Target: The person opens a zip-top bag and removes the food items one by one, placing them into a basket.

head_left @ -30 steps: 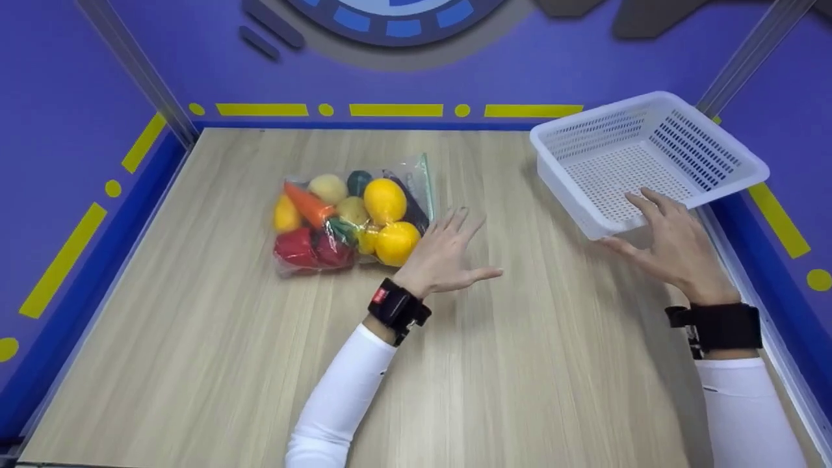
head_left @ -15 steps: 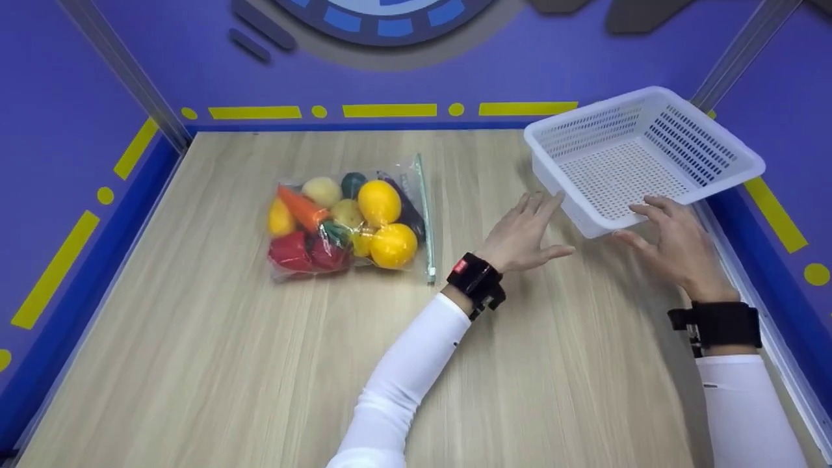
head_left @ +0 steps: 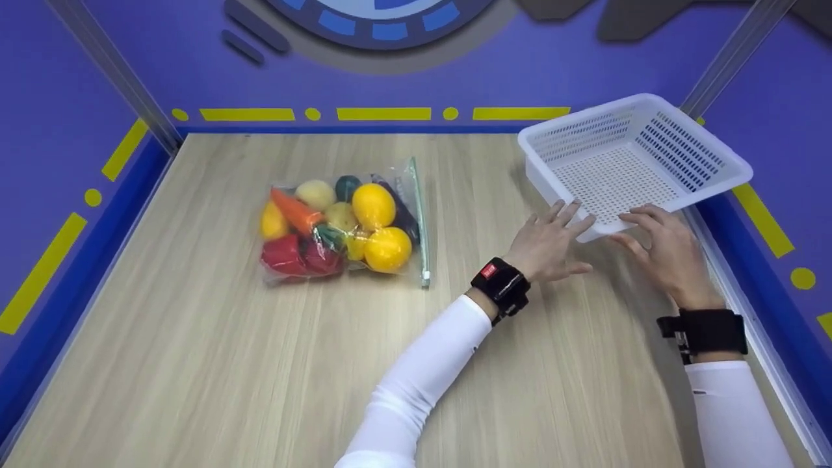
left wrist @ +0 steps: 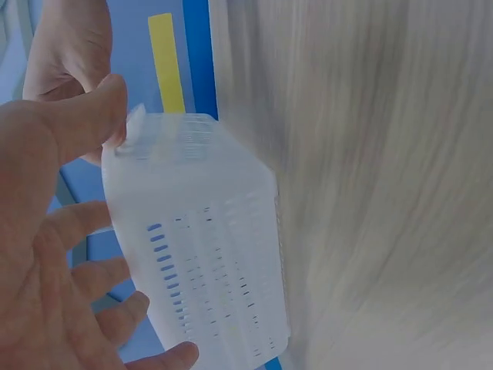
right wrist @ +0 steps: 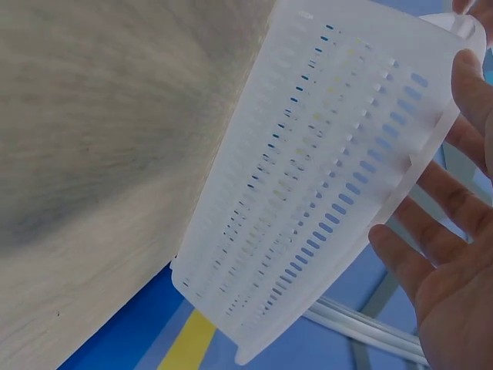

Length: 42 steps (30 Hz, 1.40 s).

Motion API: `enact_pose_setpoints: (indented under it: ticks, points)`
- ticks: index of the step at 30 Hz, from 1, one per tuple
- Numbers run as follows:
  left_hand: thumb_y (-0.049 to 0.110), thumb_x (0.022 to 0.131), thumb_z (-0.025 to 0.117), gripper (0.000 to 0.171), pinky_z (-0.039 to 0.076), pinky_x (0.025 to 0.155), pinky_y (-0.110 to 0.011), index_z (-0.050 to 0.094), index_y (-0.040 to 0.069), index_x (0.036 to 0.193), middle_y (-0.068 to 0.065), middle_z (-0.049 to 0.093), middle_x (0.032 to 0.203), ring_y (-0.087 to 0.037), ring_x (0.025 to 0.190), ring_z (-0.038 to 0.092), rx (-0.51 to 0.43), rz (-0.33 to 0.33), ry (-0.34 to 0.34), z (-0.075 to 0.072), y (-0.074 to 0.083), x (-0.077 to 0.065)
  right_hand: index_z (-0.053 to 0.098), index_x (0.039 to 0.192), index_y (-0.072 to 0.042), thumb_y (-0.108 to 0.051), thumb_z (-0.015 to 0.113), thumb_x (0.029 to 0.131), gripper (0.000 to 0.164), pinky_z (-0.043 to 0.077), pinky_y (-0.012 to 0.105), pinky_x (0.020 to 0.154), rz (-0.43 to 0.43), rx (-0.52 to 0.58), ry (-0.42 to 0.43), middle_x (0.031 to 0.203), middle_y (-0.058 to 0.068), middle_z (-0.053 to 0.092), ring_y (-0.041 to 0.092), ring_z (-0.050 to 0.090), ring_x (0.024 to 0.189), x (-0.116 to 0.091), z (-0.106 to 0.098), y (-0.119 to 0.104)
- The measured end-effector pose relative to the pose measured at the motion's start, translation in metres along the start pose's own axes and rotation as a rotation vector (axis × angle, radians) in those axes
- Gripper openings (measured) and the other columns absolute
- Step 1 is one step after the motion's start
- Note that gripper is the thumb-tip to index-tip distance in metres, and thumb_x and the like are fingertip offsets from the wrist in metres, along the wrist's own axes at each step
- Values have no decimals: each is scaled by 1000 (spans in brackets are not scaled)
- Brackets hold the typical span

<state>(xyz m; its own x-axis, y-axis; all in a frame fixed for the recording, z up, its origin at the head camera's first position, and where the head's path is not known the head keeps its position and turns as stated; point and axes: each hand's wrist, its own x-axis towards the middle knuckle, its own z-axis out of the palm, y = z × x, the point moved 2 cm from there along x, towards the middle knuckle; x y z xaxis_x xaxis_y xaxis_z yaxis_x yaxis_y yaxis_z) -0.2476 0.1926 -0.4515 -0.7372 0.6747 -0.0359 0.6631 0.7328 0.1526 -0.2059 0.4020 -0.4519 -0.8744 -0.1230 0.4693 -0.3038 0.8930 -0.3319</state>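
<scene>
A white plastic basket [head_left: 559, 185] with slotted walls stands at the back right of the table. The left hand [head_left: 543, 250] is at its near left side, fingers spread and reaching over the rim, thumb held apart and lower. In the left wrist view that thumb [left wrist: 92, 116] overlaps the basket's corner. At the front side the right hand [head_left: 669, 257] holds the rim, fingers curved over it and thumb just below. The right wrist view shows its fingers [right wrist: 439, 239] along the rim. Nothing lies inside the basket.
To the left lies a clear zip bag [head_left: 421, 234] of toy-like fruit and vegetables, including a carrot [head_left: 296, 211], yellow lemons [head_left: 388, 249] and red pieces [head_left: 283, 253]. Blue walls [head_left: 416, 78] enclose the wooden table [head_left: 260, 370] at the back and sides.
The left hand has moved right, from over the bag's edge to the basket's near left side. The right hand stays at the basket's front rim; the view has shifted slightly.
</scene>
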Motion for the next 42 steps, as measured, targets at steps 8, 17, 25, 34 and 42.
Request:
enact_pose_setpoints:
  ticks: [8,17,25,34,42]
  points:
    - [68,98,60,87,34,130,-47,23,34,169,1,16,179,-22,166,19,23,7,18,-4,-15,-14,76,117,-2,-18,87,86,36,55,63,84,-33,-44,88,118,21,73,45,69,109,-2,11,-17]
    - [62,99,63,81,32,130,-51,33,28,166,-3,22,178,-25,165,24,-34,37,52,-9,-37,-39,81,111,-9,-21,87,86,29,59,53,65,-114,-135,186,110,15,78,38,75,97,-6,21,-42]
    - [58,101,63,76,36,128,-51,38,24,164,-7,25,176,-26,163,28,-69,86,58,-11,-54,-64,83,107,-9,-22,84,89,22,58,48,60,-173,-158,272,105,12,81,35,77,91,-17,31,-69]
    - [56,102,63,71,36,128,-49,44,20,160,-11,28,175,-30,162,32,-83,154,93,-15,-73,-94,83,103,-11,-22,86,85,22,60,45,66,-220,-134,319,100,10,81,33,77,88,-26,40,-98]
    - [55,102,64,70,36,128,-49,47,16,158,-13,31,173,-32,161,33,-114,183,135,-13,-90,-124,84,103,-11,-22,87,83,23,60,45,60,-284,-103,305,96,10,80,32,76,84,-34,50,-123]
